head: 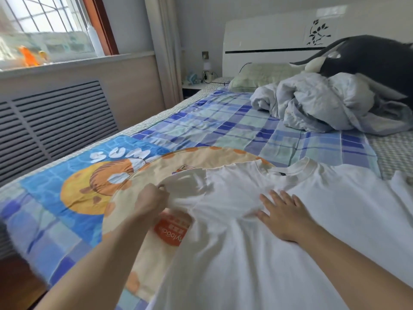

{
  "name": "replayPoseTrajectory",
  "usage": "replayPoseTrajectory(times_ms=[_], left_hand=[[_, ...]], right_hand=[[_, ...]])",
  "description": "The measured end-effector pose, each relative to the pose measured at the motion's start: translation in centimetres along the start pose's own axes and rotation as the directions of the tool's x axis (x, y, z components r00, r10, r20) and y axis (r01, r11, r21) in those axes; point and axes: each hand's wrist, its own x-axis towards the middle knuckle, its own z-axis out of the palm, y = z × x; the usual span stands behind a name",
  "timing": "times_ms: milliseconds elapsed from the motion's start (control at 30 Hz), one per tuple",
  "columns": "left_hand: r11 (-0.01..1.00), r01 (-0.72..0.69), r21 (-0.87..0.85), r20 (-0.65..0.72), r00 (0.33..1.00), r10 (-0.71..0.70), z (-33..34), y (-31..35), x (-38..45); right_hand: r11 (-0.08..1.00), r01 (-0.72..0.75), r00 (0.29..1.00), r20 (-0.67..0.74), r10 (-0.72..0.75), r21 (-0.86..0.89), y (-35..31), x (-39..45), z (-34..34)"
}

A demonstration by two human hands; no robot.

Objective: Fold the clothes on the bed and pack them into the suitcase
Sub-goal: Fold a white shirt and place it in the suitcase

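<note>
White T-shirt [257, 231] spread flat on near part of bed [223, 128], collar toward far end. My left hand [149, 201] pinches left sleeve edge, lifting it inward. My right hand [283, 214] lies flat on chest area, fingers spread, pinning fabric. I judge folding barely begun: first sleeve fold only starting. Another white piece [402, 186] at right edge, cannot tell what. Suitcase not in view, so nothing packed that I can see. Crumpled duvet [324, 104] far right.

"SUM" on the blue mat [67, 175]
</note>
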Motion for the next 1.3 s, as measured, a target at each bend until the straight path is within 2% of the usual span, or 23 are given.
replayPoseTrajectory(times_ms=[67, 133, 233, 367, 467, 500, 567, 633, 667, 700, 733, 800, 833, 900, 967, 1033, 1100, 1167, 1233, 1300], left_hand=[[0.994, 0.110, 0.001, 0.003, 0.994, -0.110, -2.1, -1.4, -0.2], [0.983, 0.182, -0.015, 0.069, 0.981, -0.181, -3.2, -2.8, -0.3], [0.978, 0.203, -0.052, 0.135, 0.972, -0.194, -3.4, -2.7, 0.0], [0.972, 0.187, -0.146, 0.138, 0.976, -0.167, -1.7, -0.2, 1.0], [0.957, 0.022, -0.290, -0.104, 0.993, -0.055, -1.5, 0.3, 2.5], [0.961, -0.025, -0.276, -0.180, 0.983, -0.026, -1.8, 0.1, 3.1], [0.995, -0.067, -0.079, -0.191, 0.980, 0.050, -2.0, -0.7, 4.1], [0.992, -0.016, 0.122, -0.157, 0.987, 0.035, -1.6, -1.3, 3.9], [0.985, -0.012, 0.174, -0.203, 0.978, 0.048, -1.3, -1.3, 3.3], [0.967, -0.084, 0.240, -0.259, 0.955, 0.147, -0.8, -0.9, 2.2], [0.920, -0.211, 0.330, -0.263, 0.915, 0.304, 0.0, -0.2, 0.5], [0.782, -0.480, 0.397, -0.074, 0.833, 0.549, 2.3, 0.8, -3.8], [0.752, -0.536, 0.384, 0.049, 0.825, 0.563, 3.7, 1.0, -6.3], [0.747, -0.511, 0.425, 0.203, 0.858, 0.471, 6.1, -0.1, -9.8], [0.798, -0.396, 0.455, 0.188, 0.918, 0.348, 6.7, -2.6, -11.5], [0.837, -0.322, 0.442, 0.189, 0.946, 0.264, 6.0, -4.1, -11.5], [0.828, -0.328, 0.454, 0.208, 0.943, 0.259, 4.8, -4.0, -10.9], [0.817, -0.317, 0.482, 0.165, 0.949, 0.271, 3.8, -3.3, -10.2], [0.785, -0.329, 0.526, 0.145, 0.944, 0.298, 2.6, -2.8, -9.9], [0.704, -0.394, 0.591, 0.165, 0.913, 0.373, 1.4, -2.7, -10.1]], right_hand=[[1.000, -0.004, 1.000, -0.009, 0.004, -0.013, 0.0, 0.1, 0.4], [1.000, -0.002, 1.000, -0.017, 0.002, -0.027, -0.1, 0.1, 0.6], [1.000, 0.000, 0.999, -0.044, -0.001, -0.029, -0.3, 0.2, 0.9], [1.000, -0.004, 0.995, -0.095, 0.002, -0.021, -0.2, 0.4, 1.7], [1.000, -0.002, 0.994, -0.114, 0.001, -0.017, -0.1, 0.5, 2.2], [1.000, -0.002, 0.993, -0.118, 0.000, -0.017, 0.0, 0.6, 2.2], [1.000, -0.006, 0.993, -0.119, 0.004, -0.016, 0.1, 0.7, 2.4], [1.000, -0.008, 0.992, -0.124, 0.006, -0.021, 0.0, 0.7, 2.6], [1.000, -0.010, 0.992, -0.128, 0.006, -0.024, 0.0, 0.7, 2.6], [1.000, -0.010, 0.992, -0.130, 0.007, -0.022, 0.0, 0.7, 2.6], [1.000, -0.011, 0.992, -0.128, 0.008, -0.017, 0.0, 0.6, 2.5], [1.000, -0.010, 0.993, -0.119, 0.009, -0.007, -0.2, 0.4, 2.3], [1.000, -0.011, 0.994, -0.110, 0.011, -0.003, -0.3, 0.3, 2.2], [0.999, -0.014, 0.996, -0.090, 0.016, 0.029, -0.4, 0.1, 1.6], [0.995, -0.018, 0.995, -0.091, 0.028, 0.100, -0.2, -0.5, 0.2], [0.991, -0.025, 0.991, -0.125, 0.041, 0.129, 0.5, -1.5, -1.8], [0.999, -0.027, 0.992, -0.120, 0.031, 0.036, 2.0, -3.7, -3.6], [0.996, -0.074, 0.993, -0.094, 0.069, -0.049, 4.2, -6.5, -4.5], [0.980, -0.196, 0.980, -0.054, 0.194, -0.037, 7.3, -9.6, -4.1], [0.940, -0.340, 0.939, 0.054, 0.338, 0.015, 10.8, -12.8, -3.0]])
